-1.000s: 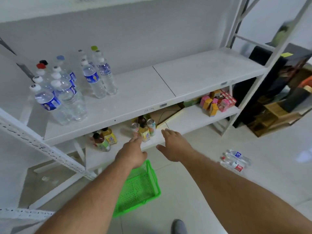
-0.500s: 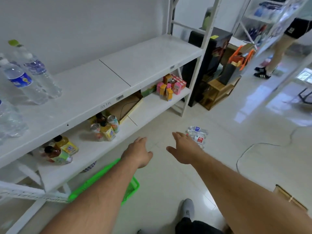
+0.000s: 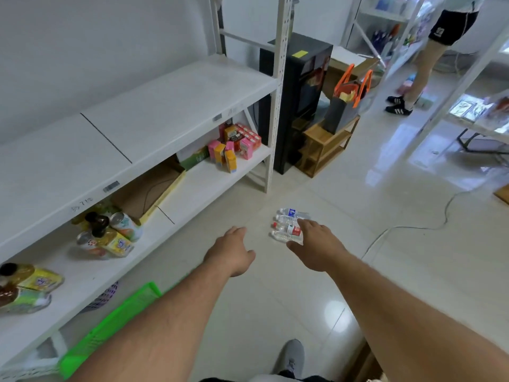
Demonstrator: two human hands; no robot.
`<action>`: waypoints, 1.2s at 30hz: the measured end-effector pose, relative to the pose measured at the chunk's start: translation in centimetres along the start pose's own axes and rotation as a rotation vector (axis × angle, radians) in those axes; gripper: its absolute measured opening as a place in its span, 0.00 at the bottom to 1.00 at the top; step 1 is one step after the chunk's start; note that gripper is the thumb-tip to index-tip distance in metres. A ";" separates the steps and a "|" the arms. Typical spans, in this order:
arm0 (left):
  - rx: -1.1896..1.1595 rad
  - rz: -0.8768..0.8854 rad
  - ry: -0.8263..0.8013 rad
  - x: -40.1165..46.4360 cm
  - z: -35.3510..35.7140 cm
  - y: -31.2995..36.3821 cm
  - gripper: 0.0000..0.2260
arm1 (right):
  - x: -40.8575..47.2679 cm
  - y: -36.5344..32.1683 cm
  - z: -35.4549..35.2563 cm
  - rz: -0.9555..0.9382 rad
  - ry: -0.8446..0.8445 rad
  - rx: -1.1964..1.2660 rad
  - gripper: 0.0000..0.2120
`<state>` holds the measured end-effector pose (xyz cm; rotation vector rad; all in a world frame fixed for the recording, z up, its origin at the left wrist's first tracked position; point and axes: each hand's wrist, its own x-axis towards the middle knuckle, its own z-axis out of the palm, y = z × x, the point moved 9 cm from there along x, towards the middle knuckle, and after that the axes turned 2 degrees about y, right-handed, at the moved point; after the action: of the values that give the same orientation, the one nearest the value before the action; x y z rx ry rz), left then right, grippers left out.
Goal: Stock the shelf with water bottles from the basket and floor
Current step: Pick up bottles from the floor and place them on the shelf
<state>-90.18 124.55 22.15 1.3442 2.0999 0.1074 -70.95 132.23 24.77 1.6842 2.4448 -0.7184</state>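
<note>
Head view: both arms reach forward over the floor [image 3: 358,244]
Left hand [image 3: 230,253]: fingers loosely spread, holding nothing
Right hand [image 3: 316,245]: fingers spread, empty, above water bottles [image 3: 289,224] lying on the floor
Basket [image 3: 110,326]: green, under the shelf [image 3: 165,111]

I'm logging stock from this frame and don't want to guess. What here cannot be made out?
Head view only:
- Water bottles on the floor: the right hand covers their near ends, so the exact count is unclear; labels too small to read.
- Green basket: the left arm and the shelf's lower board hide its inside, so contents unknown.
- Left hand: seen from the back, palm hidden.
- Shelf-edge handwriting: blurred.
</note>
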 end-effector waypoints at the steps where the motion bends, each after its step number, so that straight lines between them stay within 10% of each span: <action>1: -0.002 -0.002 0.004 0.7 0.2 1.3 0.34 | 0.5 1.1 -0.7 -0.001 0.001 0.001 0.26; 36: 0.001 -0.278 -0.116 35.0 -2.7 14.1 0.30 | 39.2 9.6 -8.2 -0.373 -0.315 -0.438 0.30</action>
<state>-90.25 161.33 13.52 1.0212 2.1632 -0.0866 -75.99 172.18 16.00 0.9009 2.4678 -0.3931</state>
